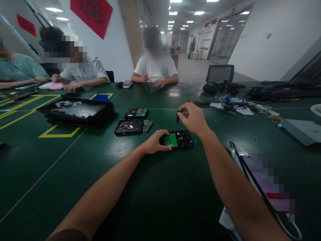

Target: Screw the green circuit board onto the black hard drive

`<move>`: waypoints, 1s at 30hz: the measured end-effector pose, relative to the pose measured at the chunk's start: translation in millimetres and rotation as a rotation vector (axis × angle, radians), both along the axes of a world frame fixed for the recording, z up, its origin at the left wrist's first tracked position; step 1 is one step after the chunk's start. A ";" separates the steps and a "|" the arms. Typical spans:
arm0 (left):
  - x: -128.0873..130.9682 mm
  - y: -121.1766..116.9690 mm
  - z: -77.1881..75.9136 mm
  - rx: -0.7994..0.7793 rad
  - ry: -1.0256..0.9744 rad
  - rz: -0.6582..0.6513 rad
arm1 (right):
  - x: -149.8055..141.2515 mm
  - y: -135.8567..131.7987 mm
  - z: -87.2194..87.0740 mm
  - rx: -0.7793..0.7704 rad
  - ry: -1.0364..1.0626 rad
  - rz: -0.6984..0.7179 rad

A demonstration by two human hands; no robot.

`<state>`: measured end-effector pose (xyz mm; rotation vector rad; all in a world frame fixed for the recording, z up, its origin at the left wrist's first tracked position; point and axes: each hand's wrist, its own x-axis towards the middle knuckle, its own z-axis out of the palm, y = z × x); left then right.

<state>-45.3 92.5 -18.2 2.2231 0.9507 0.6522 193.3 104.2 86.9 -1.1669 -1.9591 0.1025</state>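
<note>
A black hard drive (185,139) with a green circuit board lies flat on the green table. My left hand (158,142) grips its left end, the thumb on the near edge and the fingers on the far edge. My right hand (194,118) is closed round the handle of a screwdriver (178,117), which stands nearly upright. Its tip points down at the far edge of the drive; whether it sits in a screw is too small to tell. Tiny bits (195,142) lie beside the drive's right end.
Behind my left hand lie two more hard drives (127,127) (134,112) and a loose circuit board (147,125). Stacked black trays (75,108) stand at left. A brown-handled tool (200,102), cables (235,102) and a metal case (301,132) are at right. Several people sit across the table.
</note>
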 end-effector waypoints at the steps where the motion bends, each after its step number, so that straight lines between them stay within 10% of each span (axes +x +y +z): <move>1: 0.1 -0.1 0.4 -0.001 0.000 -0.001 | -0.2 0.2 0.0 -0.013 0.015 0.004; 30: 0.0 -0.6 1.5 -0.001 0.005 0.003 | -0.8 0.3 -0.1 -0.039 0.065 0.022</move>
